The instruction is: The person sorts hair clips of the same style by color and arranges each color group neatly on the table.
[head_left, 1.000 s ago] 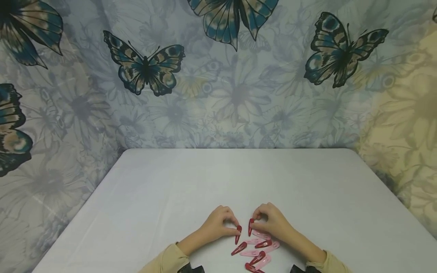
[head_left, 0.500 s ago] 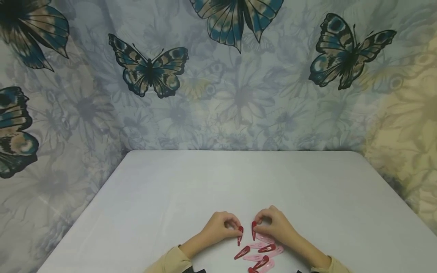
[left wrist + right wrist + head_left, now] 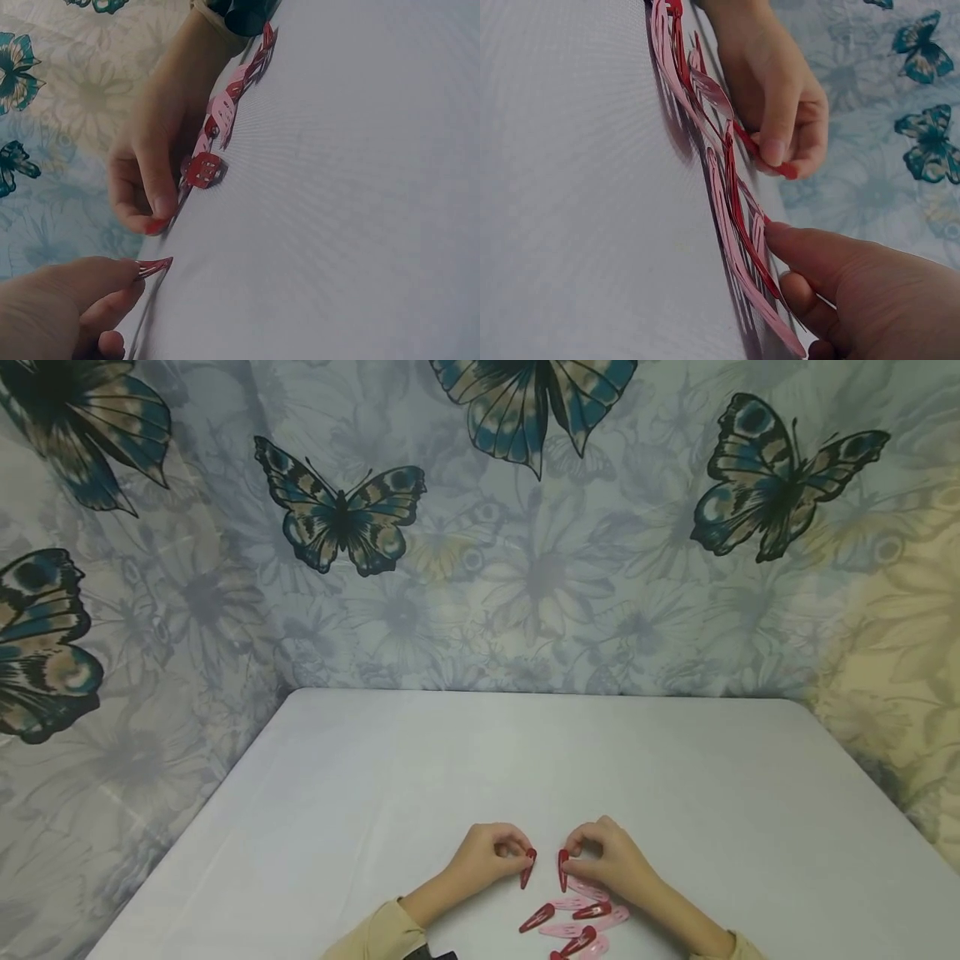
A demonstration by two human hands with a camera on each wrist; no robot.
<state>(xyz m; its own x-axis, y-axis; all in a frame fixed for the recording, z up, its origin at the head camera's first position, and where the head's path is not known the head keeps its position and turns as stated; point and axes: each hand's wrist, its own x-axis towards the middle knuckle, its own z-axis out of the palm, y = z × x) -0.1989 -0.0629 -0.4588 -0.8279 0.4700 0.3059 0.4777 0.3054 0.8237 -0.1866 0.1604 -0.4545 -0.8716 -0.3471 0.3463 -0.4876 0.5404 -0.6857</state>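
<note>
Over the near part of the white table, my left hand (image 3: 487, 857) pinches a red snap hair clip (image 3: 528, 870) between thumb and fingers, its narrow end pointing down. Opposite it, a short gap away, my right hand (image 3: 613, 862) pinches another red snap hair clip (image 3: 563, 870), also hanging narrow end down. Just below and between the hands lies a loose group of red and pink clips, among them a red clip (image 3: 537, 918) at the left and a pink clip (image 3: 562, 931). In the right wrist view, a long pink clip (image 3: 739, 262) lies beside my right fingers.
The white table (image 3: 450, 760) stretches away to a cloth backdrop (image 3: 540, 635) printed with butterflies and flowers. Some clips overlap one another, and the nearest red one (image 3: 557, 955) is cut off by the bottom of the head view.
The head view has shifted slightly, so the scene slides right. My left hand has lifted its clip a little; both hands keep hold of their red clips.
</note>
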